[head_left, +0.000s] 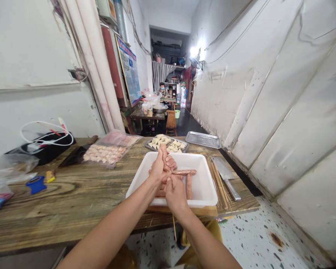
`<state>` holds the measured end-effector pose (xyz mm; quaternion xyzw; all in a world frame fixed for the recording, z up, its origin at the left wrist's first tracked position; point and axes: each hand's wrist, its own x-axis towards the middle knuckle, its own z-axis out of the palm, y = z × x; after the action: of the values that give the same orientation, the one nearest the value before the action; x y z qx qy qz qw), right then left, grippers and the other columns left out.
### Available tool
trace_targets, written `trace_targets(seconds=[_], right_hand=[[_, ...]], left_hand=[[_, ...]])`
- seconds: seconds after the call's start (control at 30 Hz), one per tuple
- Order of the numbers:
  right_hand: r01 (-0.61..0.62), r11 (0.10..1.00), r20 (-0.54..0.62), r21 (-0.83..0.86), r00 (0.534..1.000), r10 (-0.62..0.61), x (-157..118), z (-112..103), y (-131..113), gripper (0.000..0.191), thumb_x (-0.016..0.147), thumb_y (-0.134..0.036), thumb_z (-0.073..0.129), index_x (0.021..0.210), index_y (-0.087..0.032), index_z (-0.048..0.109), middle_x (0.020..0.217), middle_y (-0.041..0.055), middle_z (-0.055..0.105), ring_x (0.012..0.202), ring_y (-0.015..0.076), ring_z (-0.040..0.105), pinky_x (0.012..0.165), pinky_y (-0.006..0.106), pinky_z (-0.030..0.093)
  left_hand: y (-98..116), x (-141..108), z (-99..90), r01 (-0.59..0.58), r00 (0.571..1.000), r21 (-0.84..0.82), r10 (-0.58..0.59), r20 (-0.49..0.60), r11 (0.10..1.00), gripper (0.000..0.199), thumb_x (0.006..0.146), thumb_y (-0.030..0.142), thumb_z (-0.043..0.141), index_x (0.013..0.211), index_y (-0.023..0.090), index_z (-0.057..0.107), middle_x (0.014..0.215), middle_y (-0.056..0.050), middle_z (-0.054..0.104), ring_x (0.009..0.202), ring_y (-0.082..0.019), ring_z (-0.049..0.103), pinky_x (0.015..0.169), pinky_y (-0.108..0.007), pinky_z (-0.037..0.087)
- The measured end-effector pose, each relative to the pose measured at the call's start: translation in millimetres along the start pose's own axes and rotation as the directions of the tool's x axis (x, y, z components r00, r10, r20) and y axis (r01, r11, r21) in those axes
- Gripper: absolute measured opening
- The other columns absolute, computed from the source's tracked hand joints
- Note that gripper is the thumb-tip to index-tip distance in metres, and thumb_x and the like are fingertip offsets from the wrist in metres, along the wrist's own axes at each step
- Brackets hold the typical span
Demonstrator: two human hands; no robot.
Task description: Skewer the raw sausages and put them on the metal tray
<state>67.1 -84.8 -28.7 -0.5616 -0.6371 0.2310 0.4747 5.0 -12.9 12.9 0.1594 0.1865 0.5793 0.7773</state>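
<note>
My left hand (159, 168) and my right hand (175, 193) press close together above a white plastic tub (204, 186). Several reddish-brown sausages lie in the tub. One long sausage (185, 172) runs sideways, and its end disappears behind my fingers. Another sausage (189, 186) lies lengthwise near my right hand, and a third (161, 193) shows under my wrists. My fingers hide what lies between my hands, so I cannot tell whether either hand grips a sausage.
A bundle of bamboo skewers (220, 188) and a cleaver (226, 175) lie right of the tub. Behind it are a tray of pale food pieces (166, 144) and a steel tray (203, 139). A plastic bag of meat (109, 152) lies left on the wooden table (72, 198). A person (162, 89) sits far down the corridor.
</note>
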Motion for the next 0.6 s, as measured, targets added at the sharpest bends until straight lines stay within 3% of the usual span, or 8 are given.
trace_targets(seconds=[0.27, 0.4, 0.6], right_hand=[[0.081, 0.995, -0.013, -0.062, 0.997, -0.082, 5.6, -0.7, -0.3, 0.025, 0.084, -0.012, 0.036, 0.070, -0.019, 0.055, 0.070, 0.0067, 0.067, 0.066, 0.0187, 0.061, 0.064, 0.027, 0.045], [0.114, 0.982, 0.034, -0.153, 0.993, -0.110, 3.5, -7.9, -3.4, 0.026, 0.086, -0.011, 0.036, 0.076, -0.017, 0.059, 0.077, 0.0088, 0.070, 0.074, 0.0203, 0.063, 0.071, 0.029, 0.045], [0.196, 0.955, 0.126, -0.221, 0.977, -0.172, -8.6, -21.9, -3.8, 0.028, 0.089, -0.010, 0.037, 0.085, -0.017, 0.063, 0.081, 0.0068, 0.072, 0.082, 0.0202, 0.066, 0.081, 0.032, 0.045]], left_hand=[[-1.1, 7.3, -6.6, -0.039, 0.999, -0.010, 0.039, 0.006, 0.999, 0.039, 0.087, 0.051, 0.043, 0.068, 0.017, 0.045, 0.045, 0.006, 0.030, 0.034, -0.007, 0.029, 0.038, -0.018, 0.028], [4.1, 8.1, -10.3, -0.047, 0.998, 0.021, 0.047, 0.031, 0.999, 0.038, 0.086, 0.053, 0.045, 0.073, 0.017, 0.049, 0.047, 0.005, 0.036, 0.036, -0.008, 0.036, 0.039, -0.019, 0.032], [13.6, 7.4, -12.8, -0.148, 0.988, 0.077, 0.151, -0.044, 0.986, 0.042, 0.081, 0.061, 0.047, 0.087, 0.020, 0.051, 0.059, 0.004, 0.046, 0.040, -0.008, 0.041, 0.037, -0.019, 0.034]])
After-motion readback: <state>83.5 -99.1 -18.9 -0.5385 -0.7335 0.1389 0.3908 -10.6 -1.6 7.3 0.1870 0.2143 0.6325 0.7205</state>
